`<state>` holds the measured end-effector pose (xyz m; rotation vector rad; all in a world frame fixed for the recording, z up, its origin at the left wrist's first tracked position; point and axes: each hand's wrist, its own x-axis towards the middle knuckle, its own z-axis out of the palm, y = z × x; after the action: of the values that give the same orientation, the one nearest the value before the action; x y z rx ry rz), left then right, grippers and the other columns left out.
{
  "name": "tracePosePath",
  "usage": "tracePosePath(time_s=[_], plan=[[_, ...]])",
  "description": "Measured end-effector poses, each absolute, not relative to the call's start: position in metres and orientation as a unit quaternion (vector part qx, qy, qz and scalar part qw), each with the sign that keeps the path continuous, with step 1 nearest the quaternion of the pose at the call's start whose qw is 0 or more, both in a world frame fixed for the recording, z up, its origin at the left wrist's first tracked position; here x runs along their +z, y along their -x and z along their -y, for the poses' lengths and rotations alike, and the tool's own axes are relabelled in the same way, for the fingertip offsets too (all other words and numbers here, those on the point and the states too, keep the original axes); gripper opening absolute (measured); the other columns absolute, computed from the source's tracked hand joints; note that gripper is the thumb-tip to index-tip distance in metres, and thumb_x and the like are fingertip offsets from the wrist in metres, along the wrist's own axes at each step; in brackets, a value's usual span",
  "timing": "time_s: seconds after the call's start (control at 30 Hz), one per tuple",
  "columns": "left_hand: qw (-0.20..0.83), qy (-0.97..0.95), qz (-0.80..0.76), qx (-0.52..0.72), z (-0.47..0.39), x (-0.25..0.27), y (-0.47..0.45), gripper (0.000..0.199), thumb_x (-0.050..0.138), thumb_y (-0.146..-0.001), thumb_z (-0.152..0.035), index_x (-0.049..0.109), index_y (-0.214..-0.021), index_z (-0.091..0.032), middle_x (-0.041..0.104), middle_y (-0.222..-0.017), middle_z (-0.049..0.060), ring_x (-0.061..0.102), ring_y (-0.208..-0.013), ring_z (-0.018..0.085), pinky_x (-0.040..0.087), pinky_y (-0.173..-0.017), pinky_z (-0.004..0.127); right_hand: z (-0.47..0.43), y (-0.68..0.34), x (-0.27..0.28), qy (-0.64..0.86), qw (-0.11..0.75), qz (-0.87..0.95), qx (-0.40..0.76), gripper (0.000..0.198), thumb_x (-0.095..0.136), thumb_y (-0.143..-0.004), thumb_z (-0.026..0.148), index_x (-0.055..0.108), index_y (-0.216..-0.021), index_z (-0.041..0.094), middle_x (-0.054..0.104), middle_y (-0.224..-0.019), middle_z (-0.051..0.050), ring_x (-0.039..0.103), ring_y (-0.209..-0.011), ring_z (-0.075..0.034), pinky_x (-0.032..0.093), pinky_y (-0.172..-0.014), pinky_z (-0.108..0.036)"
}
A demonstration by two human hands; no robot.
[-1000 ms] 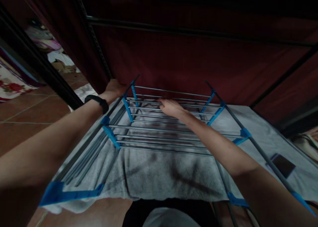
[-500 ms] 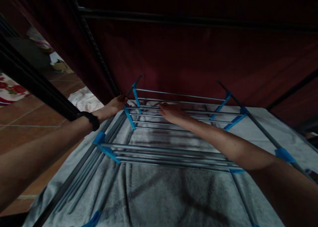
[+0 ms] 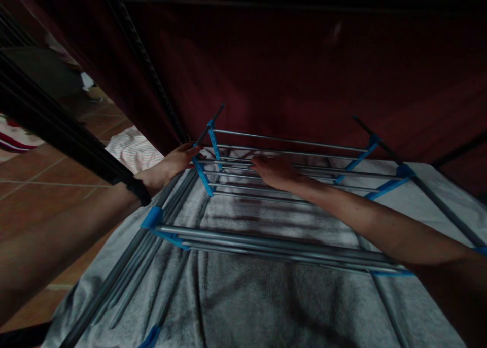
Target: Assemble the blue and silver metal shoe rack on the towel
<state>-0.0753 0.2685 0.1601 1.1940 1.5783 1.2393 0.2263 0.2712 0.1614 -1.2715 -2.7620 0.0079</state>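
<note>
A shoe rack of grey metal tubes (image 3: pixel 266 243) and blue plastic connectors lies on a grey blanket (image 3: pixel 274 302). My left hand (image 3: pixel 178 161) is closed at the far left corner of the rack, its fingers around the joint of a blue connector (image 3: pixel 203 176) and an upright pole. My right hand (image 3: pixel 272 172) reaches over the near shelf and grips a crossbar of the middle shelf, left of its centre. The fingertips of both hands are partly hidden. Two pole ends stick up past the farthest shelf.
Several loose tubes (image 3: pixel 131 282) lie along the rack's left side on the blanket. A dark red curtain (image 3: pixel 274 74) hangs close behind the rack. At left stand a dark metal post (image 3: pixel 57 119) and, beyond it, the tiled floor (image 3: pixel 45 173) with a striped cloth (image 3: pixel 133 147).
The view has shifted slightly, so the rack appears larger and farther right. Both hands keep their places on the rack; the right hand remains on the same shelf.
</note>
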Motion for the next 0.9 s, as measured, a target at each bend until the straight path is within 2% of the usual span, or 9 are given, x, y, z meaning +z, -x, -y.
tracePosePath(time_s=[0.27,0.5,0.67,0.77,0.9], plan=[[0.445,-0.432,-0.612,0.491,-0.267,0.164,0.071,0.025,0.071,-0.091,-0.032,0.070,-0.112,-0.019,0.073,-0.116,0.011,0.073,-0.081,0.017,0.059,-0.068,0.027,-0.275,-0.228,0.164,0.437,0.060,0.897,0.007,0.035,0.037,-0.111,0.041,0.062,-0.127,0.021,0.073,-0.125,-0.011,0.069,-0.110,-0.028,0.049,-0.085,-0.036],[0.450,-0.412,-0.615,0.499,-0.260,0.168,0.064,0.036,0.068,-0.096,-0.033,0.064,-0.128,-0.017,0.076,-0.111,0.009,0.073,-0.082,0.017,0.059,-0.073,0.028,-0.273,-0.227,0.165,0.435,0.054,0.899,-0.001,0.036,0.037,-0.111,0.039,0.062,-0.128,0.021,0.073,-0.125,-0.012,0.070,-0.110,-0.029,0.049,-0.083,-0.035],[0.467,-0.415,-0.599,0.501,-0.256,0.170,0.063,0.035,0.067,-0.096,-0.031,0.064,-0.127,-0.017,0.075,-0.118,0.012,0.074,-0.081,0.018,0.060,-0.068,0.027,-0.274,-0.226,0.164,0.428,0.044,0.903,-0.002,0.035,0.037,-0.111,0.038,0.064,-0.125,0.020,0.074,-0.122,-0.012,0.070,-0.109,-0.028,0.049,-0.083,-0.034],[0.473,-0.423,-0.592,0.496,-0.255,0.169,0.065,0.039,0.072,-0.092,-0.034,0.064,-0.126,-0.017,0.075,-0.114,0.012,0.074,-0.078,0.018,0.060,-0.066,0.028,-0.275,-0.227,0.164,0.424,0.044,0.905,-0.011,0.034,0.038,-0.111,0.038,0.064,-0.124,0.021,0.074,-0.122,-0.011,0.070,-0.110,-0.026,0.049,-0.083,-0.033],[0.445,-0.449,-0.607,0.482,-0.263,0.164,0.070,0.030,0.068,-0.095,-0.035,0.068,-0.119,-0.017,0.076,-0.111,0.010,0.072,-0.078,0.016,0.058,-0.066,0.024,-0.277,-0.228,0.166,0.424,0.041,0.905,-0.003,0.033,0.038,-0.111,0.038,0.065,-0.123,0.021,0.074,-0.123,-0.010,0.070,-0.112,-0.026,0.047,-0.083,-0.032]])
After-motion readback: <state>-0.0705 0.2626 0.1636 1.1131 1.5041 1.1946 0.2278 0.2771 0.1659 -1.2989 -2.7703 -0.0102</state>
